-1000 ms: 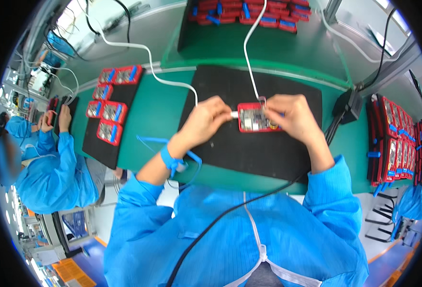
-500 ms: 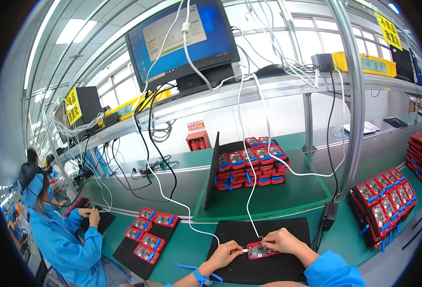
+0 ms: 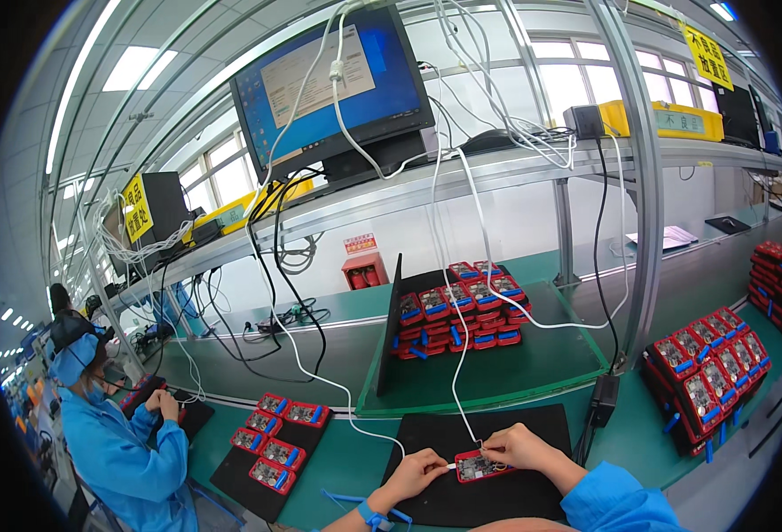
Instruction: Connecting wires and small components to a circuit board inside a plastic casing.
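The left hand (image 3: 417,473) had thumb and fingertips pinched on a white plug (image 3: 451,466) at the left end of a red-cased circuit board (image 3: 475,469). The right hand (image 3: 517,445) had its fingertips drawn together at the board's upper edge, where a white cable (image 3: 461,390) came down; whether they gripped its end or only pressed there, I could not tell. The board lay face up on a black mat (image 3: 435,430), between the hands. A crooked push on the plug might have bent its socket, and a tug from the hanging cable could have twisted the case or loosened the contact; fingertips so near the exposed parts might have knocked one. Farther out, more red-cased boards (image 3: 277,452) lay to the left, and others were stacked (image 3: 466,306) beyond the mat.
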Motion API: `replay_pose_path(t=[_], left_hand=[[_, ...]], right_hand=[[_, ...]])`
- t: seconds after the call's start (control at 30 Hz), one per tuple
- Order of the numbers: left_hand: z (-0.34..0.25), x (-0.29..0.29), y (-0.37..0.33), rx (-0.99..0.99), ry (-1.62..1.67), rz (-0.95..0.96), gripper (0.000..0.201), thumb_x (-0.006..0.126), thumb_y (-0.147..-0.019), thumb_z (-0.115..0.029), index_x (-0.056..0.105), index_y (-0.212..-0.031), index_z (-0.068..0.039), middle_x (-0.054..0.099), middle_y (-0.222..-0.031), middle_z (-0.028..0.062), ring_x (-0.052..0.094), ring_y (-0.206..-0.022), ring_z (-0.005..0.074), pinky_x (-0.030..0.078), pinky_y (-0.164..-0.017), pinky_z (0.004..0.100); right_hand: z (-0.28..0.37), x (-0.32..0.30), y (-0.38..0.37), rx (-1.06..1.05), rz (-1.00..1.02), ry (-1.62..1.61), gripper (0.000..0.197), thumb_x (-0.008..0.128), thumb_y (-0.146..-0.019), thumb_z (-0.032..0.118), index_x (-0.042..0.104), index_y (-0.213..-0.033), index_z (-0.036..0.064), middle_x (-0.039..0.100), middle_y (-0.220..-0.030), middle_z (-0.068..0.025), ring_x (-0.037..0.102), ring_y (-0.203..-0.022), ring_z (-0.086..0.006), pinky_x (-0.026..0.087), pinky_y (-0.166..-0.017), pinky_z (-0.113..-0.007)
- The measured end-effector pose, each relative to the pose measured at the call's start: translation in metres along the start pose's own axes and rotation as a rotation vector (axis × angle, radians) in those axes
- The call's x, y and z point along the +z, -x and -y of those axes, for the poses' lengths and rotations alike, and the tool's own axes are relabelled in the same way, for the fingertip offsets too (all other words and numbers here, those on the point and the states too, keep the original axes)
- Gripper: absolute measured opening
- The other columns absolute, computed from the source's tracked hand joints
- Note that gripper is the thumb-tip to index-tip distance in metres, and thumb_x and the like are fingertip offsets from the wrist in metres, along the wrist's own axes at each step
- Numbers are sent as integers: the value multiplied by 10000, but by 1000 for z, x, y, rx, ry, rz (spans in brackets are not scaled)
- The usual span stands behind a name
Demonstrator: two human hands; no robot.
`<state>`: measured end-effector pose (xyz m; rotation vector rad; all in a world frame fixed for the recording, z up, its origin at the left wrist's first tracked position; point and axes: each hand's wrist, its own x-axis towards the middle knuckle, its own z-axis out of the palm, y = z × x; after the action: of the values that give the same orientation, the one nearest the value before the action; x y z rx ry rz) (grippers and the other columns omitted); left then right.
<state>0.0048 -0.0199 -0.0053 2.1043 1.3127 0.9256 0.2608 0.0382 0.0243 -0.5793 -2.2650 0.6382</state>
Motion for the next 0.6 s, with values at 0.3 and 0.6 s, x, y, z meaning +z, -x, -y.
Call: replay_pose_path(t=[0.3, 0.6], left_hand=[[3, 0, 1, 11, 7, -2, 124, 702, -842, -95, 681, -913, 5, 591, -816, 72, 588, -657, 164, 462, -591, 279], [0, 0, 0, -14, 5, 3, 122, 705, -842, -100, 682, -910, 0, 590, -818, 73, 591, -658, 164, 459, -590, 283]], right_hand=[[4, -1, -2, 24, 20, 26, 132, 670, -809, 124, 706, -856, 7, 661, -736, -139, 637, -629, -310, 513, -588, -361], [5, -3, -2, 26, 29, 32, 130, 666, -807, 119, 706, -857, 5, 666, -748, -136, 644, -644, -310, 522, -601, -359]])
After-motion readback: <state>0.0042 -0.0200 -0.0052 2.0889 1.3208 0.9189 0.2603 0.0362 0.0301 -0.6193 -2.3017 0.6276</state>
